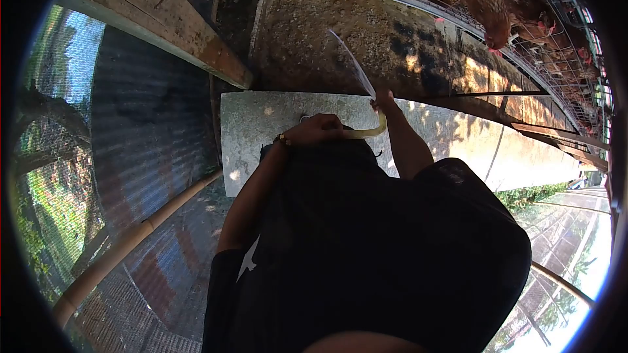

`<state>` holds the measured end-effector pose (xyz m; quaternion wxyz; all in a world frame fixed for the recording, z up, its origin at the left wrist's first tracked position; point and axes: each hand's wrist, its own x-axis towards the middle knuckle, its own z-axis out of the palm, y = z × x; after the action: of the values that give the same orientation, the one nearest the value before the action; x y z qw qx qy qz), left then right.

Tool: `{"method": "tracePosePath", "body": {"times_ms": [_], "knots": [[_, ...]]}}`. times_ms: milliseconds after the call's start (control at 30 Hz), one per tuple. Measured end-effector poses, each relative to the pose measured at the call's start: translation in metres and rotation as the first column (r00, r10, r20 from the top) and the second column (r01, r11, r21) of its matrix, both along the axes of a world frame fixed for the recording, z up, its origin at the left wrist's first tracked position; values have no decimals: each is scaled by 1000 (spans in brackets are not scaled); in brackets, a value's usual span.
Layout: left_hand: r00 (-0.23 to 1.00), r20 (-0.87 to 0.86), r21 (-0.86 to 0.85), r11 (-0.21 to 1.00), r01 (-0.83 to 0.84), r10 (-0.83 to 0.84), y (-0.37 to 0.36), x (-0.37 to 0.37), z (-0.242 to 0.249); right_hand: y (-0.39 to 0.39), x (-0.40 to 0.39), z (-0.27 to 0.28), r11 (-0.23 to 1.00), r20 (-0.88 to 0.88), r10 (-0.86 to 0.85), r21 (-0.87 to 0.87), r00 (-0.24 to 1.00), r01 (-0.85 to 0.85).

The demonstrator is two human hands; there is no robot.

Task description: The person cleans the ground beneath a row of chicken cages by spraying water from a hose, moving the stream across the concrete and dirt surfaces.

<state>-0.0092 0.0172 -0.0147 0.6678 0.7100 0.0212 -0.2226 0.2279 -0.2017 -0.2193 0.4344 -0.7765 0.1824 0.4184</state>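
Note:
My right hand [384, 100] is closed around a pale yellow hose [370, 133] near its outlet end. A thin jet of water [355, 64] shoots from that end, up and to the left in the view, over the dark ground. From there the hose bends down and back to my left hand [319, 129], which is closed on it in front of my body. The rest of the hose is hidden behind the left hand and my dark clothing. A bracelet sits on my left wrist.
Beneath me runs a pale concrete walkway [261, 117]. Wire cages [556, 68] with brown hens [481, 0] line the top and right. A wooden post [163, 16], a bamboo pole [140, 230] and corrugated sheeting [147, 111] stand at left. Wet, littered ground [307, 33] lies beyond the walkway.

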Motion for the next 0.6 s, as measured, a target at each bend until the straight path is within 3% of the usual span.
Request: {"method": "tracePosePath", "body": {"times_ms": [100,300,400,600], "knots": [[1000,-8,8,1000,2,-2,0,0,2,2,-1,7,1000,-2,-2,-23,1000,2],[1000,-17,2,1000,-2,2,0,-1,4,-4,17,-21,955,29,254,-164,967,-246],[1000,-14,4,1000,-1,1,-1,-1,4,-7,19,-23,956,49,267,-141,963,-258],[1000,-20,8,1000,12,-11,-1,-1,0,6,6,18,997,28,-50,65,998,48]]}}
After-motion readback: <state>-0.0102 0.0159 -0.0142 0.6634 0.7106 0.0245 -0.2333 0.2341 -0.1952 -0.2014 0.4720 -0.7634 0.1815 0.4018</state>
